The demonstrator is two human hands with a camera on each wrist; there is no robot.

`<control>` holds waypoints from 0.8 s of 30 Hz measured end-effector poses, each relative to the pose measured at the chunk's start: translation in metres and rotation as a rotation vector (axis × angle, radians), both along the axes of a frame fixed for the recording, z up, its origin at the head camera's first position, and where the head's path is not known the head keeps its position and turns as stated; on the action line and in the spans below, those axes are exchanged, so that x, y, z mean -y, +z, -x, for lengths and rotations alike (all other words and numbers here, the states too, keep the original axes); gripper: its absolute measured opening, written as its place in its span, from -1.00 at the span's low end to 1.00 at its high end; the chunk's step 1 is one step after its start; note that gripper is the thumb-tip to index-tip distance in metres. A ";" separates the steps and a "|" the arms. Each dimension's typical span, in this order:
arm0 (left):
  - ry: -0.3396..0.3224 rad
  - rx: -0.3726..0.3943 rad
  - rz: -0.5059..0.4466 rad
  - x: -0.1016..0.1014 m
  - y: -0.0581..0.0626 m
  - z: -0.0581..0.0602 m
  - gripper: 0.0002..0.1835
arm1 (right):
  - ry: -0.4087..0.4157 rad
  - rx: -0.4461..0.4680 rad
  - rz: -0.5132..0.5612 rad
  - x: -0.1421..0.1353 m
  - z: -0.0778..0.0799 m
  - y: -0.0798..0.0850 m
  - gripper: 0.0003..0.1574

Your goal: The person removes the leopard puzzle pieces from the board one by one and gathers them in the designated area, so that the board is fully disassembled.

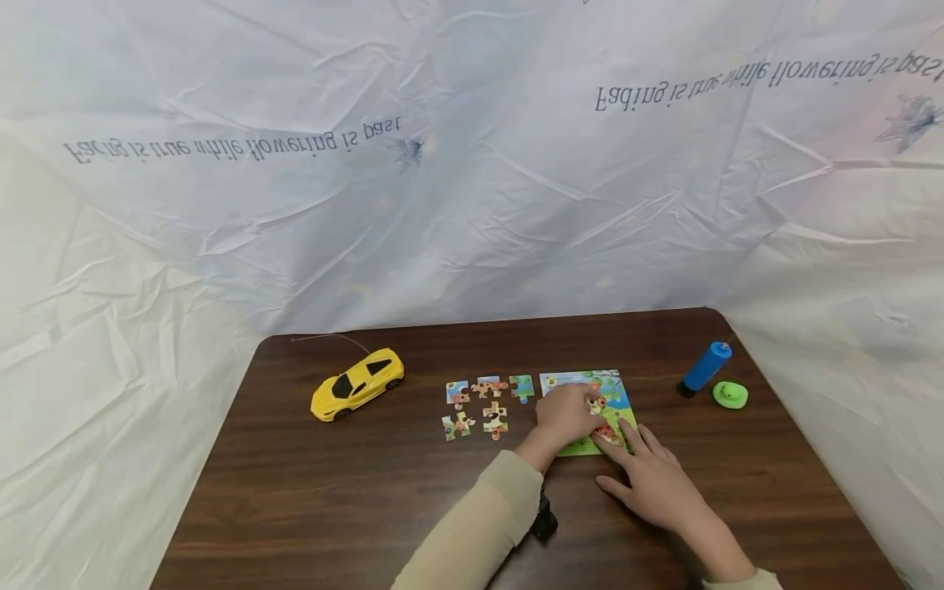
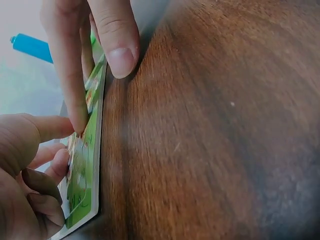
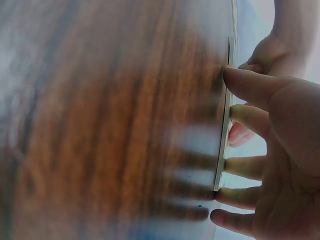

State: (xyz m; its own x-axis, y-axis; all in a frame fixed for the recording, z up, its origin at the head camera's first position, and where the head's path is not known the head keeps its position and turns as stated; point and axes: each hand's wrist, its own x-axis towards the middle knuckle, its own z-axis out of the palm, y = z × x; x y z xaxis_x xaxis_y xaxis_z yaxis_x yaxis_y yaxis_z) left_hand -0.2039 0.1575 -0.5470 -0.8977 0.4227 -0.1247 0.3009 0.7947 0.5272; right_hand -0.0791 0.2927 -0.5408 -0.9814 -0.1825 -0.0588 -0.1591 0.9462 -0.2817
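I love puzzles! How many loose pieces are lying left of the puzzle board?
5: three in the far row, left piece, middle piece, right piece; two nearer, left one, right one. Others may be hidden under the hands.

Dark wood-grain surface [image 1: 354, 492], rounded far corners. Pale wrinkled cloth [image 1: 472, 213] behind and at both sides, printed with flipped lettering [image 1: 236, 146]. Soft light.

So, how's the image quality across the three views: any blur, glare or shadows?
Head: evenly lit, with the yellow car and loose puzzle pieces readable; left wrist: tabletop blurs toward the lower right corner, background washed out; right wrist: softest, with pale glare at upper left and dark, smeared shadows or reflections beside the fingers.
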 end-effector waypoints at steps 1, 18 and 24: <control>0.002 0.001 0.002 -0.001 0.000 0.000 -0.62 | -0.002 0.005 -0.001 0.000 0.000 0.000 -0.25; 0.040 0.008 -0.246 0.001 0.001 0.001 -0.86 | -0.001 0.005 -0.011 -0.001 0.001 -0.001 -0.24; 0.070 -0.011 -0.248 0.000 -0.001 0.000 -0.91 | 0.000 0.003 -0.009 -0.001 0.001 -0.002 -0.24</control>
